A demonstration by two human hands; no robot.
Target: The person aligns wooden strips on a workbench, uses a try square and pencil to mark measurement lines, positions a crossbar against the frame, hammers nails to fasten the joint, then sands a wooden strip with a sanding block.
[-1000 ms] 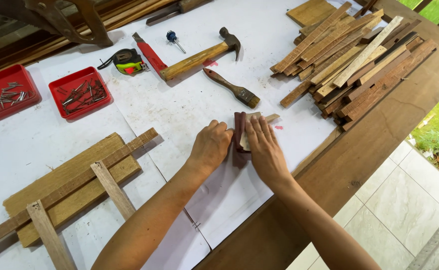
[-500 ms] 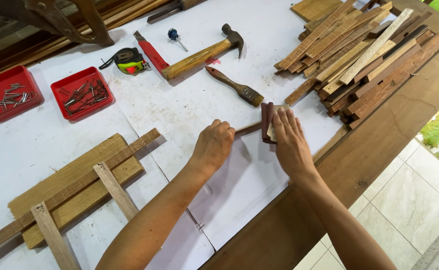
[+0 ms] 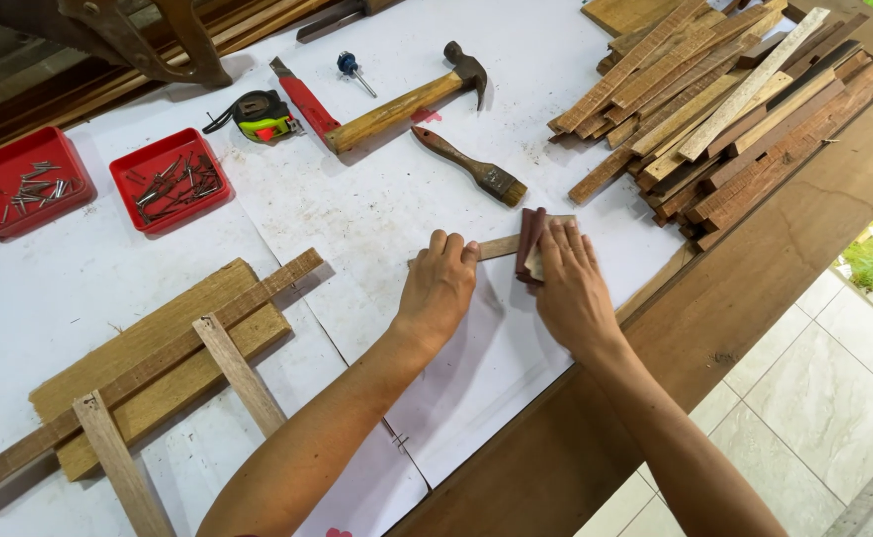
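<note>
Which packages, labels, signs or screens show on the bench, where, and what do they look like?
No packages, signs or screens.
Tape measure: far side, left of the hammer; rounded black case with a yellow-green face that may carry a label, too small to tell.
White paper sheets: cover the bench under both hands; a small red mark by the hammer handle and faint marks at the near edge.

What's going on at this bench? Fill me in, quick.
A person is sanding a small wooden strip on the white-covered table. The left hand presses the strip flat, while the right hand holds a folded dark red piece of sandpaper against it. A brush, hammer and tape measure lie beyond the hands, with a pile of wood slats to the right and two red trays of nails on the left.
</note>
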